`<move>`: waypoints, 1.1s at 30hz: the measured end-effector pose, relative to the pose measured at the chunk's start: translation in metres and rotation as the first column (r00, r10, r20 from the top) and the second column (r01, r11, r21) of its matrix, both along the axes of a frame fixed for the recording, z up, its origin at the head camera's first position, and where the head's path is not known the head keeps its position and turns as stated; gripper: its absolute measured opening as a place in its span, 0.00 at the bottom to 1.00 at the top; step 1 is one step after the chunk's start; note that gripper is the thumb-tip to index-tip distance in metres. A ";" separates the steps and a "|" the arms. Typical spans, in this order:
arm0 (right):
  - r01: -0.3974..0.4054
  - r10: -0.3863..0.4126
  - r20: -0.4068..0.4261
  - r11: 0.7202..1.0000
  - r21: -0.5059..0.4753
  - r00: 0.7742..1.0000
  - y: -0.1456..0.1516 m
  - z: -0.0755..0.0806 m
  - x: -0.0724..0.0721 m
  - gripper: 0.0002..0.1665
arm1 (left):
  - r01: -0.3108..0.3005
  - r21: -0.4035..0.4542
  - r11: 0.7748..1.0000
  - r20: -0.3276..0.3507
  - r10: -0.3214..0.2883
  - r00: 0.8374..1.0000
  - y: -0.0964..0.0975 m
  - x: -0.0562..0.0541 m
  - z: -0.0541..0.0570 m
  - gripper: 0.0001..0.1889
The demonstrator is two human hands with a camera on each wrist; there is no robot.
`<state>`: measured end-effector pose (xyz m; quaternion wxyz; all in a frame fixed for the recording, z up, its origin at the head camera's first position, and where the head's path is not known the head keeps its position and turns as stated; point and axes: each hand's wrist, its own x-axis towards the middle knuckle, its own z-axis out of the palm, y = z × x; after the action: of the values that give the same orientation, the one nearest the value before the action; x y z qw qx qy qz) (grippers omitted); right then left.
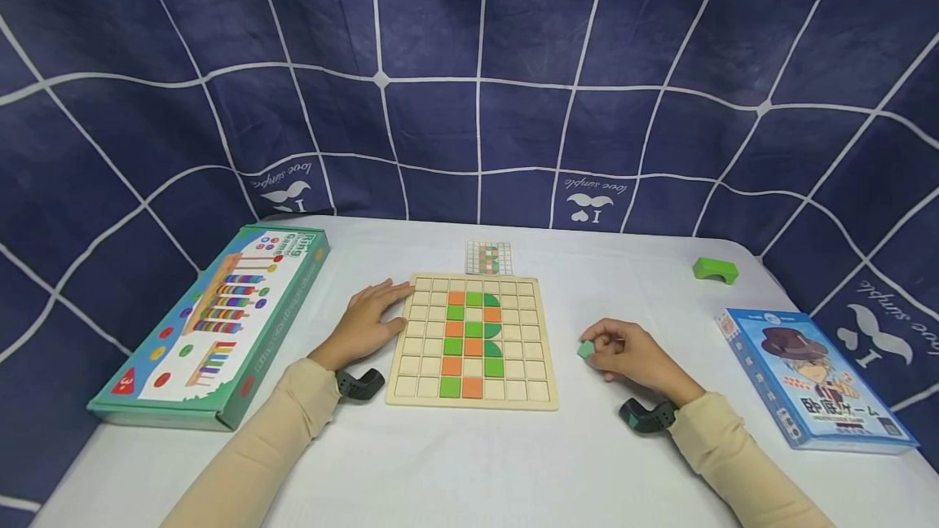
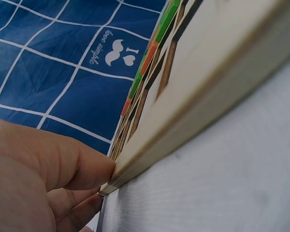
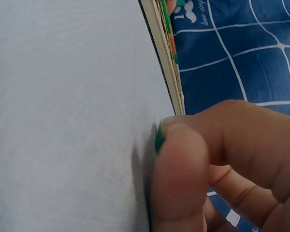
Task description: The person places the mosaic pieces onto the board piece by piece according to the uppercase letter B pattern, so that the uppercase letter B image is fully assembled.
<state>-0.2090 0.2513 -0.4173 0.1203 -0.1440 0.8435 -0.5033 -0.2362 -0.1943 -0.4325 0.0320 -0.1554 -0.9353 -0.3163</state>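
Note:
A square wooden grid board (image 1: 425, 388) lies in the middle of the white table. Orange, green and rounded dark green tiles (image 1: 492, 331) sit in several of its cells, forming a pattern. My left hand (image 1: 367, 324) rests at the board's left edge with fingers extended. The left wrist view has its thumb (image 2: 94, 169) touching the board's side. To the right of the board, low over the table, my right hand (image 1: 622, 355) pinches a small green tile (image 1: 586, 349) between thumb and fingers. In the right wrist view only a sliver of that tile (image 3: 159, 139) shows past the thumb.
Just behind the board lies a small pattern card (image 1: 488, 257). A green ring game box (image 1: 282, 312) is at the left, a blue game box (image 1: 814, 381) at the right. Farther back on the right stands a green arched block (image 1: 715, 270). A dark blue checked curtain (image 1: 528, 129) hangs behind.

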 end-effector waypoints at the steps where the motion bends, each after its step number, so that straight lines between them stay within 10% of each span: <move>1: -0.002 0.002 0.000 1.000 -0.010 1.000 0.000 0.000 0.000 0.19 | 0.000 0.001 1.000 0.001 0.000 1.000 0.000 0.000 0.000 0.30; 16: -0.027 0.070 0.150 0.963 -0.267 0.986 -0.012 0.001 0.005 0.14 | 0.000 0.005 1.000 -0.001 0.000 1.000 0.000 0.000 -0.001 0.30; 33: -0.144 0.210 0.184 0.938 -0.315 0.960 -0.054 0.003 0.023 0.15 | -0.002 0.005 1.000 0.001 0.002 1.000 0.000 0.000 -0.001 0.30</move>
<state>-0.1858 0.1972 -0.4143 0.2324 -0.1810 0.7232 -0.6246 -0.2365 -0.1941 -0.4334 0.0322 -0.1543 -0.9346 -0.3189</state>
